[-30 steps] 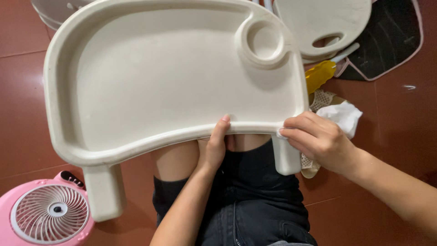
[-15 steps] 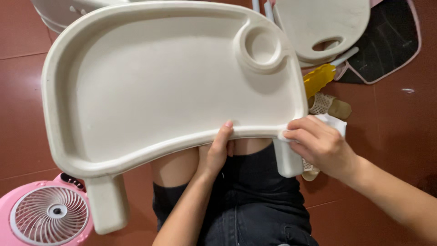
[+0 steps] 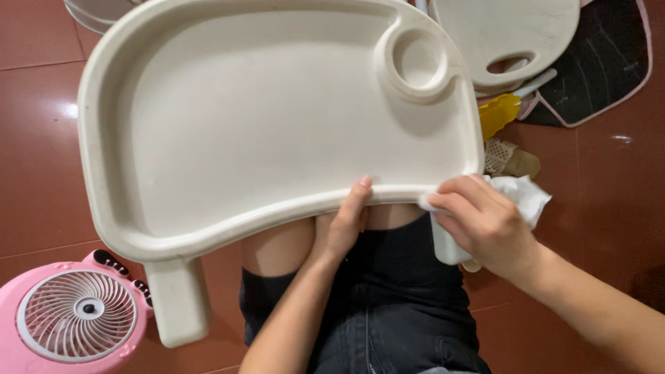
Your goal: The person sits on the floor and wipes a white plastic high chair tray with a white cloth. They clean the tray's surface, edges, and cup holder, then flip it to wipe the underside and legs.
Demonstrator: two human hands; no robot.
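Note:
A large cream plastic tray [image 3: 263, 118] with a round cup well at its upper right lies across my knees. My left hand [image 3: 344, 225] grips the tray's near rim from below, thumb on top of the edge. My right hand [image 3: 485, 225] presses a crumpled white cloth [image 3: 523, 194] against the rim's near right corner, just above the tray's right leg. The tray's left leg [image 3: 179, 301] hangs down beside my thigh.
A pink round fan [image 3: 73, 315] sits on the red tiled floor at the lower left. Beyond the tray lie a cream seat panel with a slot [image 3: 502, 34], a dark pink-edged cushion [image 3: 609, 59], a yellow-handled tool [image 3: 500, 114] and a beige perforated piece [image 3: 506, 159].
The tray has shifted slightly right and tilted. My right hand keeps rubbing the cloth at the near right corner; more cloth shows beside it now. My left hand holds the rim as before.

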